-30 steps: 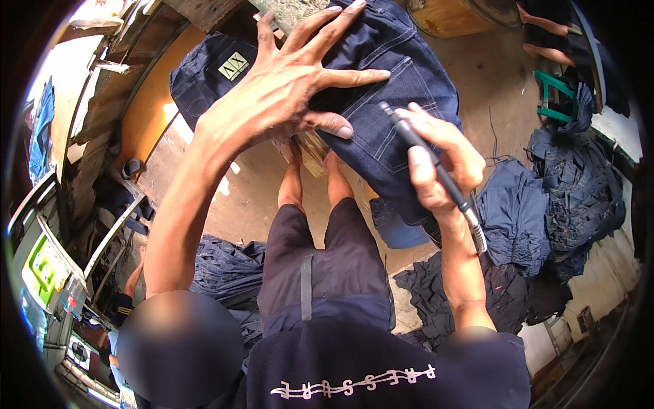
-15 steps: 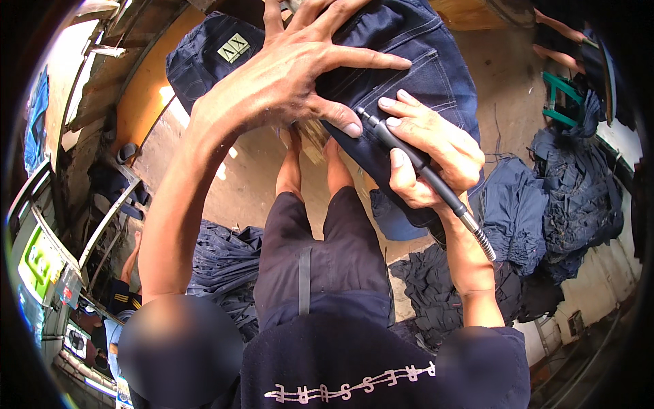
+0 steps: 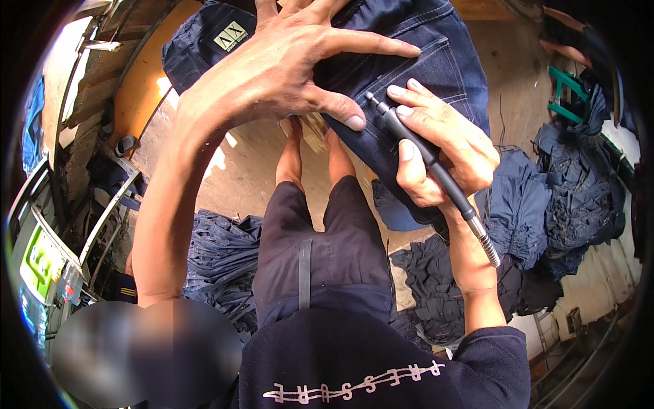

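Dark blue jeans [image 3: 436, 75] are spread out in front of me, with pale stitching round a pocket. My left hand [image 3: 293, 65] lies on the denim with its fingers spread; the upper fingertips run out of the picture. In my right hand [image 3: 453, 140] is a slim black rotary tool handpiece [image 3: 429, 155], held like a pen. Its metal tip points up and left, close to the cloth below the pocket; whether it touches, I cannot tell. A springy metal sleeve leads from its back end along my right forearm. A light patch [image 3: 230, 36] marks the denim at the upper left.
Heaps of dark garments lie on the right [image 3: 575, 184], at lower right [image 3: 436, 286] and by my left leg [image 3: 221, 262]. A green stool [image 3: 569, 94] stands at far right, near another person's arm or leg [image 3: 569, 54]. Metal rails [image 3: 109, 215] run along the left.
My right hand and the handpiece have shifted slightly up and to the right. My left hand stays spread on the jeans, which sit slightly further right in view.
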A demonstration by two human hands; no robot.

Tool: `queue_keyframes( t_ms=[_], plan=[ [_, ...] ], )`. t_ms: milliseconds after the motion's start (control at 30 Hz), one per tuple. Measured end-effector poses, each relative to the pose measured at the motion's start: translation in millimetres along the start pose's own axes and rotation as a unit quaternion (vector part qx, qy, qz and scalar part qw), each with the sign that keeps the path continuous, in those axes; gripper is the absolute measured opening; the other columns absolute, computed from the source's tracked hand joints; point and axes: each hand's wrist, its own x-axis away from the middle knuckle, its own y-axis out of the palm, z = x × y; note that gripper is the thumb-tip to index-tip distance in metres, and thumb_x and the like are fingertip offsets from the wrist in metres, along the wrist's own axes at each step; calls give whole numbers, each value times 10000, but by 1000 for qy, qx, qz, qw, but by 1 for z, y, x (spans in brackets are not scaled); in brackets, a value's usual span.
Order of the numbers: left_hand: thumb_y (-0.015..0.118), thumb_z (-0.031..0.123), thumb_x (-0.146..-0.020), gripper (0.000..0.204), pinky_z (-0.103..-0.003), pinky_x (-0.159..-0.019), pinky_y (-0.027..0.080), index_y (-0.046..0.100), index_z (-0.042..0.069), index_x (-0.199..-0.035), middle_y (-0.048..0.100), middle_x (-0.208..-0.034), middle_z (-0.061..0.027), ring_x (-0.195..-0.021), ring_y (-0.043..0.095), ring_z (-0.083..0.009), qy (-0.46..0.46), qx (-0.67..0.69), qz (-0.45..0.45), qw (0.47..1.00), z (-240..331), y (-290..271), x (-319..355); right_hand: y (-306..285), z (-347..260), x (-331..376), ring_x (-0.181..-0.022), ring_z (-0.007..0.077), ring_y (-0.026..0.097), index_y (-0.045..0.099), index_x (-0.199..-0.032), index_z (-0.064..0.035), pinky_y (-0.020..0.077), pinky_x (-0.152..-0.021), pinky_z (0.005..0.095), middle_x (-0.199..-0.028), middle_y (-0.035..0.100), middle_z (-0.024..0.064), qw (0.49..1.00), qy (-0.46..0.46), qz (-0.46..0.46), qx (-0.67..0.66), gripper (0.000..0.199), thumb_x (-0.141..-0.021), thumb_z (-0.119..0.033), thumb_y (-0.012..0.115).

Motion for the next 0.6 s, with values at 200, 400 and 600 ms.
queue_keyframes(
  t_ms=[200, 400, 600],
  plan=[
    [842, 731, -817, 878, -788, -1289, -44, 553, 495, -1612, 77, -1841, -245, -1705, 27, -476, -14, -22, -15, 1000, 5, -3, 2, -1, -1, -2, -957, 372, 843, 771, -940, 83, 674, -980, 519, -873, 797, 208, 1000, 5, 5, 13, 247, -710, -1, 738],
    [792, 785, -833, 898, -810, -1273, -43, 529, 474, -1633, 70, -1841, -244, -1702, 39, -486, -22, -46, -25, 998, 6, -3, 1, -2, 0, 2, -958, 378, 842, 768, -956, 83, 674, -980, 522, -870, 796, 212, 1000, 25, 5, 16, 236, -738, -5, 746],
    [714, 904, -802, 1168, -842, -1243, -9, 278, 406, -1765, 44, -1845, -249, -1692, 77, -512, -42, -85, -30, 995, 5, -5, 0, -20, 6, -4, -1137, 455, 785, 713, -1193, 140, 577, -1107, 590, -1155, 773, 363, 999, 31, 31, -29, 325, -951, -45, 602]
  ],
)
